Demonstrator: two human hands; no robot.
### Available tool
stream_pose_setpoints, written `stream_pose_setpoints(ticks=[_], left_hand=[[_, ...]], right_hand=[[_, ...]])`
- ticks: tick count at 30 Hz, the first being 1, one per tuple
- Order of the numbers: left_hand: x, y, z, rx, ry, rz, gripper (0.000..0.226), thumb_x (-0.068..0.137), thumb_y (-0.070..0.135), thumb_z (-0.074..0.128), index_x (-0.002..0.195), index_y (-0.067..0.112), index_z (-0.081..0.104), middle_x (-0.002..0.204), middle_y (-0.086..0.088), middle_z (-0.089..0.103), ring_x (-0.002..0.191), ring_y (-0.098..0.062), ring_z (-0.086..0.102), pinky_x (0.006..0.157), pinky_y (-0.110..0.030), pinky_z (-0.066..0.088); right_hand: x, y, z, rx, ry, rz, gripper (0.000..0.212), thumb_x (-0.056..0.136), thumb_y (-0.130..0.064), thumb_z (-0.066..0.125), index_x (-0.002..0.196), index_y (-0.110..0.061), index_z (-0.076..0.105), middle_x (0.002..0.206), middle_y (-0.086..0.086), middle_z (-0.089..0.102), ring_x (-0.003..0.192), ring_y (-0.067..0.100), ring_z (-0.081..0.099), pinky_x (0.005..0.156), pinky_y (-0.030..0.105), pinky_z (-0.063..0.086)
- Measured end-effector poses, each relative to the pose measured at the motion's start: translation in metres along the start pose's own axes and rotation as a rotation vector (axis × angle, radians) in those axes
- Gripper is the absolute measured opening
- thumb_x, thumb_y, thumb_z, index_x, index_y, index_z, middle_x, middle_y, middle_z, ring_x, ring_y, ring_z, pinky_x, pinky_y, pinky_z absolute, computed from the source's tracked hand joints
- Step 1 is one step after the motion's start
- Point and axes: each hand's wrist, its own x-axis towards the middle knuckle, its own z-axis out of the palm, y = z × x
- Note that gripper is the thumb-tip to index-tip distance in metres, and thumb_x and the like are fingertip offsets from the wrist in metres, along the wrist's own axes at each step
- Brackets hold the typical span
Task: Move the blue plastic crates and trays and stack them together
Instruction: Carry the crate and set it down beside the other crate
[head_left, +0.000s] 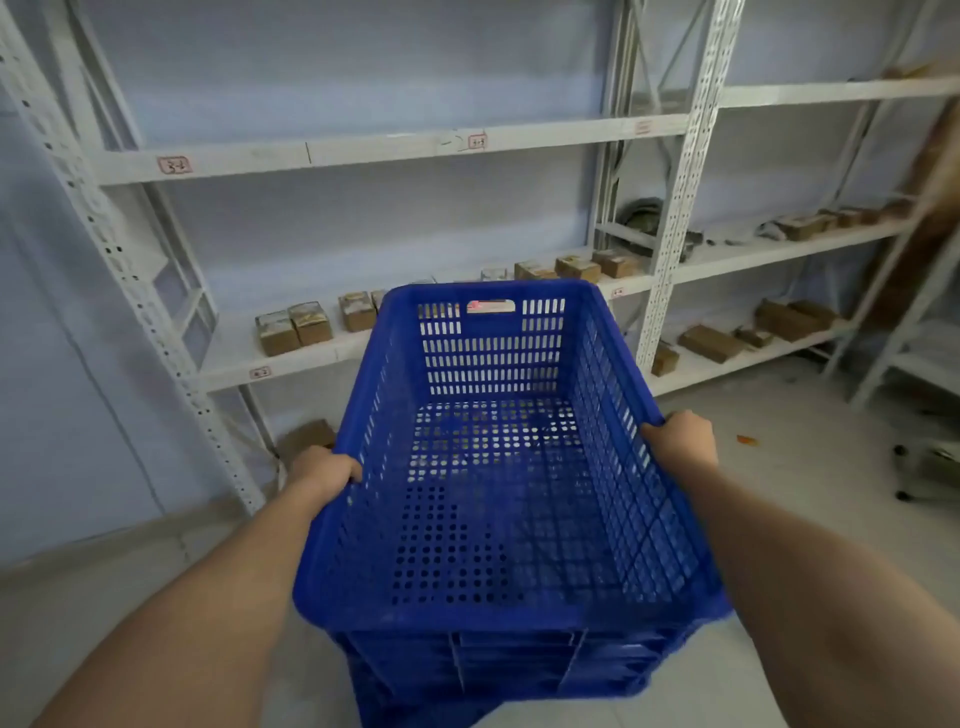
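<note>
A blue perforated plastic crate (493, 467) fills the middle of the head view, empty and tilted slightly away from me. My left hand (324, 470) grips its left rim and my right hand (678, 439) grips its right rim, both about halfway along the long sides. Under its near end I see more blue plastic, a stack of blue crates or trays (493, 670), with ribbed sides showing. Whether the held crate rests in that stack or hangs just above it I cannot tell.
White metal shelving (363, 150) lines the wall ahead, with small cardboard boxes (293, 327) on a lower shelf. A second shelf bay (779, 249) to the right carries more boxes. The pale tiled floor (810, 467) lies to the right, with a dark wheeled object (930, 467) at the edge.
</note>
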Motion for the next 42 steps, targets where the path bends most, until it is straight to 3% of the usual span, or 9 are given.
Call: stream_pose_setpoints(ticks=[7, 10, 13, 19, 23, 27, 33, 39, 42], left_hand=[[0.021, 0.024, 0.096, -0.051, -0.068, -0.086, 0.032, 0.071, 0.003, 0.069, 0.102, -0.003, 0.064, 0.108, -0.021, 0.065, 0.073, -0.031, 0.06, 0.058, -0.031, 0.05], [0.044, 0.038, 0.123, -0.047, -0.114, -0.121, 0.053, 0.069, 0.003, 0.069, 0.119, 0.0, 0.056, 0.12, -0.021, 0.06, 0.088, -0.036, 0.061, 0.071, -0.038, 0.055], [0.072, 0.054, 0.143, 0.039, -0.164, -0.152, 0.047, 0.067, 0.008, 0.069, 0.111, -0.004, 0.057, 0.113, -0.021, 0.059, 0.094, -0.038, 0.06, 0.082, -0.043, 0.055], [0.115, 0.102, 0.174, 0.185, -0.221, -0.138, 0.039, 0.074, 0.022, 0.068, 0.103, 0.001, 0.054, 0.103, -0.014, 0.056, 0.077, -0.028, 0.056, 0.053, -0.029, 0.044], [0.131, 0.126, 0.2, 0.182, -0.195, -0.168, 0.035, 0.08, 0.03, 0.065, 0.099, 0.006, 0.048, 0.08, -0.004, 0.049, 0.067, -0.021, 0.05, 0.051, -0.028, 0.044], [0.15, 0.143, 0.234, 0.152, -0.127, -0.14, 0.034, 0.082, 0.034, 0.067, 0.099, 0.018, 0.042, 0.095, -0.005, 0.05, 0.061, -0.016, 0.047, 0.047, -0.026, 0.041], [0.174, 0.141, 0.307, 0.015, -0.094, -0.265, 0.036, 0.08, 0.032, 0.068, 0.096, 0.0, 0.071, 0.097, -0.017, 0.071, 0.082, -0.03, 0.067, 0.079, -0.041, 0.057], [0.193, 0.133, 0.368, -0.112, 0.01, -0.351, 0.024, 0.083, 0.026, 0.067, 0.065, 0.012, 0.064, 0.072, -0.005, 0.066, 0.067, -0.022, 0.063, 0.072, -0.038, 0.056], [0.211, 0.131, 0.387, -0.141, 0.076, -0.399, 0.019, 0.084, 0.022, 0.066, 0.069, 0.011, 0.062, 0.071, -0.003, 0.061, 0.068, -0.022, 0.06, 0.078, -0.039, 0.057]], right_hand=[[0.07, 0.046, -0.023, -0.065, -0.004, 0.017, 0.02, 0.083, -0.024, 0.059, 0.082, -0.004, 0.059, 0.061, 0.007, 0.051, 0.065, 0.029, 0.055, 0.058, 0.03, 0.041], [0.103, 0.057, -0.018, -0.113, -0.042, 0.048, 0.024, 0.086, -0.027, 0.058, 0.081, -0.003, 0.057, 0.06, 0.007, 0.049, 0.065, 0.029, 0.055, 0.057, 0.031, 0.041], [0.138, 0.07, -0.005, -0.13, -0.058, 0.072, 0.028, 0.087, -0.027, 0.058, 0.078, -0.001, 0.057, 0.059, 0.008, 0.048, 0.061, 0.027, 0.053, 0.055, 0.029, 0.039], [0.21, 0.081, 0.013, -0.147, -0.095, 0.087, 0.033, 0.09, -0.03, 0.053, 0.082, 0.001, 0.059, 0.064, 0.01, 0.053, 0.058, 0.024, 0.05, 0.058, 0.03, 0.04], [0.258, 0.087, 0.018, -0.163, -0.103, 0.082, 0.037, 0.09, -0.034, 0.051, 0.077, -0.001, 0.058, 0.061, 0.009, 0.051, 0.06, 0.026, 0.051, 0.059, 0.03, 0.04], [0.319, 0.091, 0.029, -0.149, -0.123, 0.054, 0.048, 0.093, -0.037, 0.041, 0.076, 0.004, 0.059, 0.076, 0.019, 0.059, 0.07, 0.03, 0.054, 0.067, 0.033, 0.043], [0.405, 0.12, 0.06, -0.121, -0.21, 0.026, 0.055, 0.095, -0.038, 0.034, 0.082, 0.005, 0.066, 0.091, 0.025, 0.064, 0.076, 0.031, 0.055, 0.071, 0.032, 0.041], [0.467, 0.143, 0.097, -0.135, -0.263, 0.035, 0.053, 0.093, -0.039, 0.034, 0.082, 0.001, 0.067, 0.087, 0.021, 0.064, 0.076, 0.033, 0.058, 0.072, 0.035, 0.046], [0.49, 0.145, 0.12, -0.13, -0.272, 0.03, 0.052, 0.093, -0.039, 0.034, 0.087, 0.0, 0.068, 0.08, 0.017, 0.059, 0.072, 0.03, 0.056, 0.07, 0.033, 0.044]])
